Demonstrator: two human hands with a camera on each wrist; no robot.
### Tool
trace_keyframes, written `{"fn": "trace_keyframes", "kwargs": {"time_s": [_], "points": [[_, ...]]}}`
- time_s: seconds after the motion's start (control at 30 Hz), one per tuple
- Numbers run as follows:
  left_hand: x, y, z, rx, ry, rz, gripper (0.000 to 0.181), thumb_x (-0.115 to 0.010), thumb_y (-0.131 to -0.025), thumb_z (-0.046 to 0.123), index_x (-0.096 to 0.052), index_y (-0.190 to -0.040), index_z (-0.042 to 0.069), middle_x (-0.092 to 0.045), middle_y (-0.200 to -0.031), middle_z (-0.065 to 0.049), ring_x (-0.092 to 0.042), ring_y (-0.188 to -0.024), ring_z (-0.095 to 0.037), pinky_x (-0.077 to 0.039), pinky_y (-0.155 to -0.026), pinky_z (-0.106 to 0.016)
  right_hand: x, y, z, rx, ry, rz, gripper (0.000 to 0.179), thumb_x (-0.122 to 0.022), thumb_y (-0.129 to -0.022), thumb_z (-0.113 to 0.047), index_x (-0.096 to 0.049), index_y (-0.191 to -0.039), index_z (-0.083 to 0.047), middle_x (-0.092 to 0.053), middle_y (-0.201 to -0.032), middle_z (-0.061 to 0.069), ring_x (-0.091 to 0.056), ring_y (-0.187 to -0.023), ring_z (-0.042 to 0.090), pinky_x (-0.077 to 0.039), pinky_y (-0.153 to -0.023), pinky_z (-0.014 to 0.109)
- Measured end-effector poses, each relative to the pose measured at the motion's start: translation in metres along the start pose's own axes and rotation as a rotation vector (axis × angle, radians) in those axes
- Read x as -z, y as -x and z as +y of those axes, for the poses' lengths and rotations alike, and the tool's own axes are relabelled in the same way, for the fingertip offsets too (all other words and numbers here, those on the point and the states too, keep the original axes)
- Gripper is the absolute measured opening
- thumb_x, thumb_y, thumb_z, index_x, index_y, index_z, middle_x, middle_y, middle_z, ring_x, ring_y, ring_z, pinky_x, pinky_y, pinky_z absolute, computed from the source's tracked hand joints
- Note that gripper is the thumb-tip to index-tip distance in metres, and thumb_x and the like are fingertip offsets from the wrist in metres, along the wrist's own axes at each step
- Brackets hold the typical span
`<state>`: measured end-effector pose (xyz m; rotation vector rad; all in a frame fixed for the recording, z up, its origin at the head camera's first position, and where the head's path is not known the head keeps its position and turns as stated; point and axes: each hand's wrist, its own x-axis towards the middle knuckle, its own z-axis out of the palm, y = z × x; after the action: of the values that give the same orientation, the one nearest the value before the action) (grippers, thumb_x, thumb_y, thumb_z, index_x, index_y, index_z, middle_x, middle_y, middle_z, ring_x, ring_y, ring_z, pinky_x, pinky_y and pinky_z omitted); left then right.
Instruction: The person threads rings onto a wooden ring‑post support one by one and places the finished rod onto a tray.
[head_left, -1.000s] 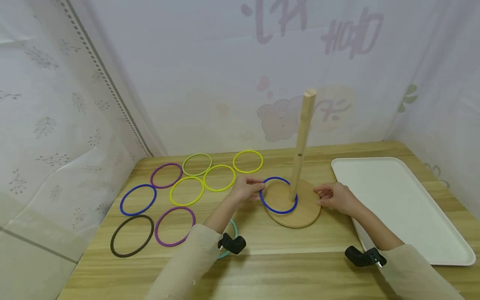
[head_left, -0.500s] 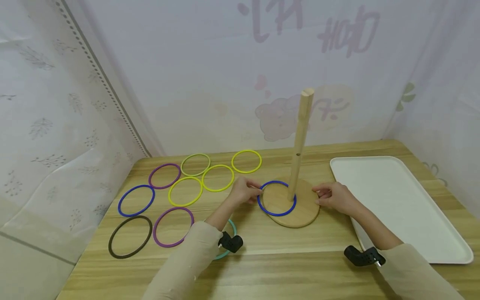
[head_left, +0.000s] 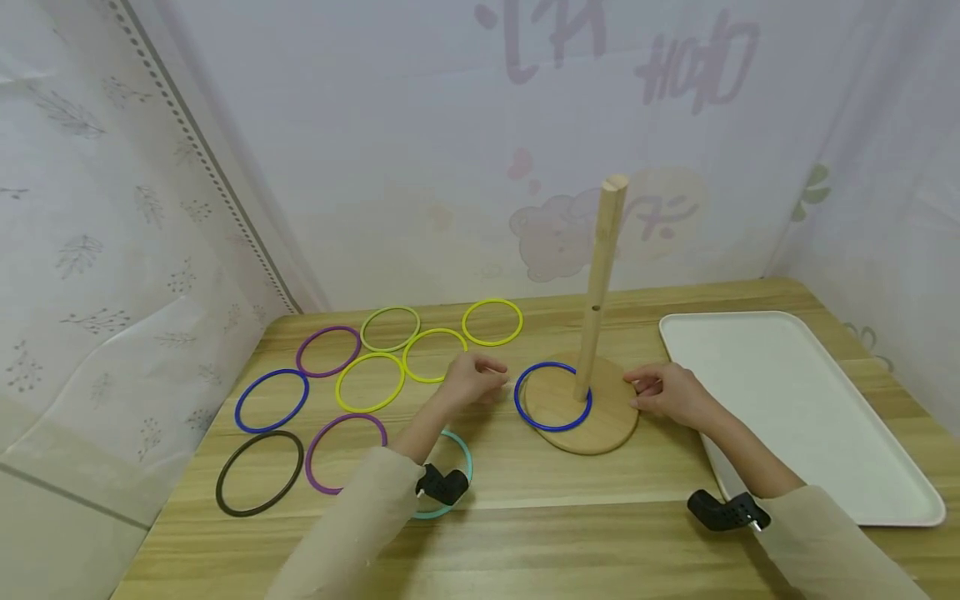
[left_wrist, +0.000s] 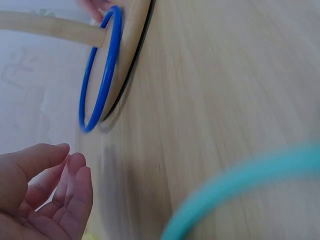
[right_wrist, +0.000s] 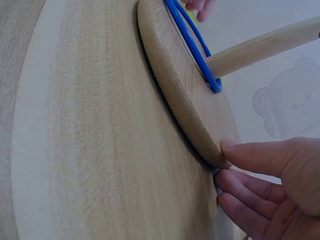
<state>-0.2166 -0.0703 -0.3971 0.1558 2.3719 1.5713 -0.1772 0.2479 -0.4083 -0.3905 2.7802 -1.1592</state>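
Note:
A blue ring [head_left: 517, 408] lies around the foot of the wooden post [head_left: 600, 275], resting on the round wooden base [head_left: 613, 408] and jutting past its left edge. Just left of that ring my left hand [head_left: 471, 379] is held above the table, empty, its fingers loosely bent with thumb and fingertips close together. In the left wrist view a gap shows between those fingertips and the blue ring [left_wrist: 106, 85]. At the base's right rim, my right hand [head_left: 669, 393] pinches the edge; the right wrist view has the thumb [right_wrist: 255, 155] on top and fingers below.
Several rings lie flat at the left: a black ring [head_left: 219, 492], a second blue ring [head_left: 238, 408], purple, yellow and pale green ones. A turquoise ring [head_left: 470, 458] is partly hidden by the left wrist camera. A white tray [head_left: 795, 400] lies at the right.
The blue ring has settled lower onto the base around the post. My left hand has let go of it and drawn back left. The right hand stays at the base's rim.

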Motion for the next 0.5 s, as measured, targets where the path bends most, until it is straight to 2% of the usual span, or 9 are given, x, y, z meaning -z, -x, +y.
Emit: {"fn": "trace_keyframes", "kwargs": {"time_s": [0.13,0.3,0.5], "points": [[0.02,0.012,-0.003,-0.01,-0.04,-0.016,0.024,-0.064,-0.084,0.005,-0.063,-0.106,-0.006,-0.065,-0.088,-0.016,-0.064,-0.077,-0.029,-0.056,-0.064,-0.035,0.0,0.0,-0.001,-0.002,-0.005,-0.002,0.035,-0.072,-0.077,-0.003,-0.062,-0.108,0.009,-0.064,-0.088,0.013,-0.061,-0.081,0.027,-0.052,-0.066,0.031],[0.046,0.029,-0.011,-0.109,-0.172,-0.052,0.021,-0.063,-0.085,0.005,-0.064,-0.103,-0.007,-0.064,-0.083,-0.014,-0.061,-0.072,-0.025,-0.053,-0.06,-0.03,0.001,0.002,-0.002,-0.009,-0.016,-0.01,0.035,-0.072,-0.077,-0.004,-0.061,-0.109,0.009,-0.063,-0.088,0.013,-0.061,-0.082,0.027,-0.052,-0.065,0.03],[0.07,0.049,-0.023,-0.222,-0.335,-0.093,0.017,-0.066,-0.082,0.004,-0.067,-0.096,-0.006,-0.063,-0.084,-0.007,-0.059,-0.076,-0.019,-0.051,-0.068,-0.028,0.001,0.003,-0.004,-0.012,-0.015,-0.016,0.037,-0.071,-0.078,-0.005,-0.061,-0.11,0.009,-0.063,-0.089,0.013,-0.061,-0.082,0.028,-0.051,-0.064,0.03]]}}
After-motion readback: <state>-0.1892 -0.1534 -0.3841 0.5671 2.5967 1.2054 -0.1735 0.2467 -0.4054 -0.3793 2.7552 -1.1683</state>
